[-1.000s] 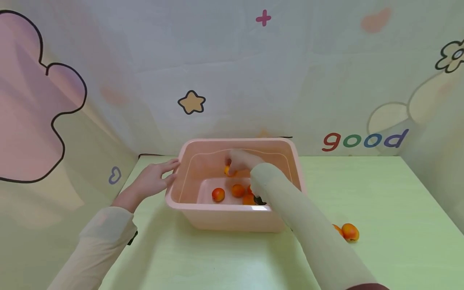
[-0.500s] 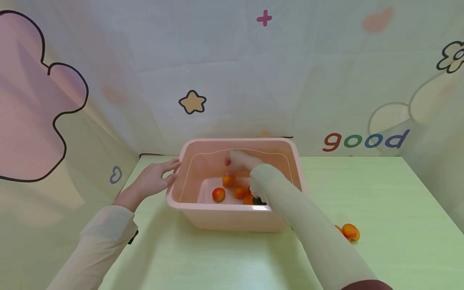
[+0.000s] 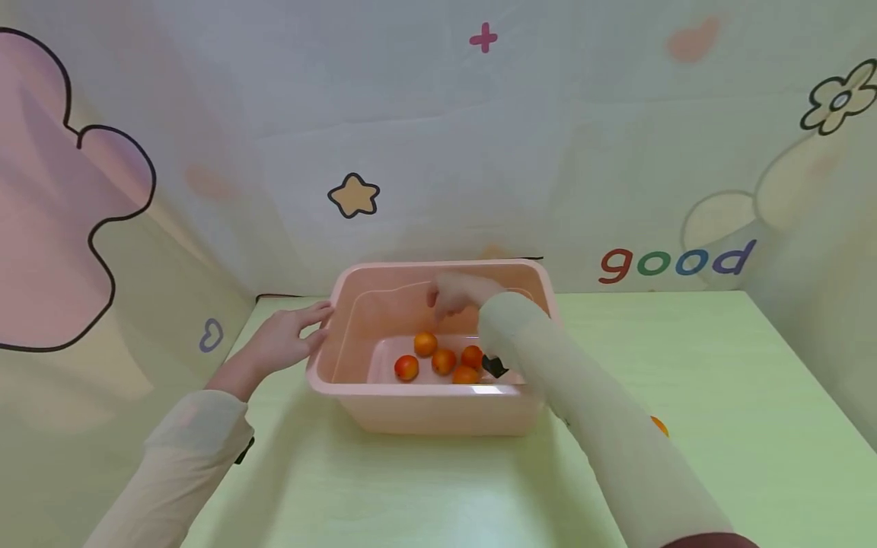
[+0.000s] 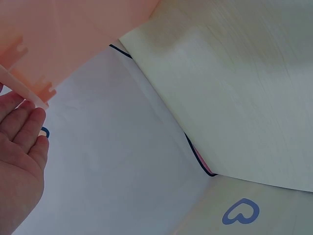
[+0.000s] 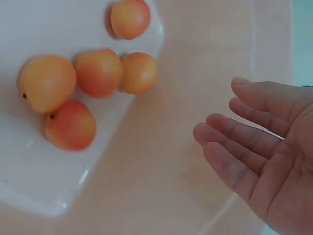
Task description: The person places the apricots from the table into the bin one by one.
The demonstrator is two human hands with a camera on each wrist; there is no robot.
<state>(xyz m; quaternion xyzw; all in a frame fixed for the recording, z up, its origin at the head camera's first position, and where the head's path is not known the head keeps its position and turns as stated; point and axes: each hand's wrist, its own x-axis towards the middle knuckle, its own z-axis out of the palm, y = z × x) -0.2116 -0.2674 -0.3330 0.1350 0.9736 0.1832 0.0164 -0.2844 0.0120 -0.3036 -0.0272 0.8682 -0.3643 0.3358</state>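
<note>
A pink plastic tub [image 3: 438,411] stands on the table, with several orange-red apricots [image 3: 444,361] on its floor. My right hand [image 3: 462,295] is over the inside of the tub near its back wall. In the right wrist view its fingers [image 5: 239,171] are spread and hold nothing, beside the apricots [image 5: 100,73]. My left hand [image 3: 284,342] touches the tub's left rim with nearly straight fingers. From the left wrist view, the fingertips [image 4: 36,117] rest at the edge of the rim [image 4: 24,93].
One more apricot [image 3: 660,425] lies on the green table [image 3: 685,342] to the right, mostly hidden by my right sleeve [image 3: 603,418]. A printed cloth backdrop [image 3: 438,152] rises right behind the tub and along both sides.
My right hand has let go of an apricot, which dropped to the tub's floor beside the others. The hand has since risen slightly and opened. My left hand stays at the rim.
</note>
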